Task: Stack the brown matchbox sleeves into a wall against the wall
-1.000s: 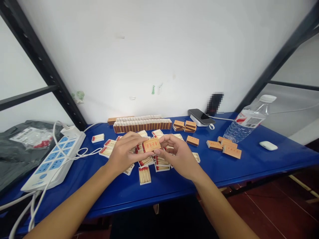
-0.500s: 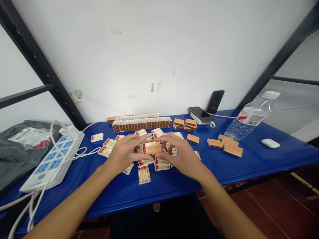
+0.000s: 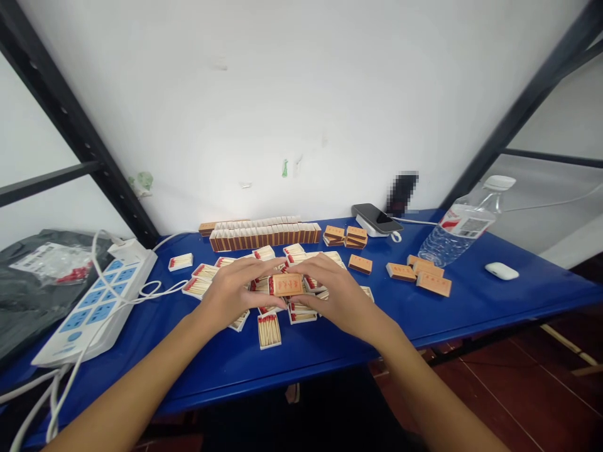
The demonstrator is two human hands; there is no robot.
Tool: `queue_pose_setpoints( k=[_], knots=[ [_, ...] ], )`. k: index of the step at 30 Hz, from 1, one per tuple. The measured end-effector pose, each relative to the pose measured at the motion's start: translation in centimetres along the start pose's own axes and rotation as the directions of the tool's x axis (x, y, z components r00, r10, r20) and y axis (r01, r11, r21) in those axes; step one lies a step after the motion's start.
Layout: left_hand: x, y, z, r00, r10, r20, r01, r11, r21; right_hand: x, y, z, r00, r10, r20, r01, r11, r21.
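Between my two hands is an orange matchbox with red print, raised above the spread of matches. Red match heads show at its left end. My left hand grips the box's left side with fingers and thumb. From the right, my right hand closes on the other end. Under and around both hands lie several white trays filled with red-tipped matches, partly hidden by the fingers. One filled tray lies apart, nearer the table's front edge.
Rows of upright matchbox sleeves stand by the wall. Loose matchboxes lie to the right, near a water bottle, a phone and a white earbud case. At left, a power strip trails white cables beside a dark plastic bag.
The right fingers have drawn closer around the matchbox's right end. The whole view has shifted slightly; the things on the table keep their places.
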State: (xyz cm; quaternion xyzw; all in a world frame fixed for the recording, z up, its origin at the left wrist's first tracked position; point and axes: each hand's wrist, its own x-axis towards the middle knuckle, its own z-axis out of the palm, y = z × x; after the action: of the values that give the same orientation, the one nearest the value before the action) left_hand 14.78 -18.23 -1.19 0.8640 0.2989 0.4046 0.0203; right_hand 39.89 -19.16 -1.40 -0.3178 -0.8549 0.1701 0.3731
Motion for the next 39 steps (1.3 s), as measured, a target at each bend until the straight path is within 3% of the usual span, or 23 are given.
queue_pose_setpoints(
  k=[5,10,15,20,23,30,39],
  knots=[
    [0.2,-0.1,-0.4,1.0,0.023,-0.009,-0.023,0.999,0.033,0.4,0.1,-0.8,1.0,-0.016,-0.008,0.016,0.998,-0.057],
    [0.0,-1.2,-1.2,0.998,0.007,-0.066,0.001,0.993,0.117,-0.4,1.1,-2.9,0.993,0.086,-0.086,-0.094,0.991,-0.095],
    [0.1,-2.6,-2.8,0.981,-0.082,-0.177,0.128,0.955,0.269,-2.5,5.6,-5.2,0.924,0.211,-0.318,-0.283,0.937,-0.202],
    [0.3,-3.8,-4.1,0.952,-0.206,-0.227,0.275,0.9,0.338,-4.9,9.9,-6.0,0.86,0.167,-0.482,-0.375,0.848,-0.375],
    [0.2,-4.3,-4.0,0.952,-0.242,-0.187,0.291,0.905,0.31,-5.7,10.6,-5.9,0.839,0.138,-0.526,-0.388,0.83,-0.401],
    [0.0,-5.1,-3.0,0.934,-0.357,0.022,0.331,0.886,0.325,-6.1,11.1,-5.9,0.805,0.183,-0.564,-0.442,0.819,-0.365],
    [-0.3,-5.5,-3.2,0.937,-0.349,-0.034,0.342,0.889,0.304,-6.7,11.8,-6.2,0.808,0.225,-0.544,-0.464,0.811,-0.355]
  ],
)
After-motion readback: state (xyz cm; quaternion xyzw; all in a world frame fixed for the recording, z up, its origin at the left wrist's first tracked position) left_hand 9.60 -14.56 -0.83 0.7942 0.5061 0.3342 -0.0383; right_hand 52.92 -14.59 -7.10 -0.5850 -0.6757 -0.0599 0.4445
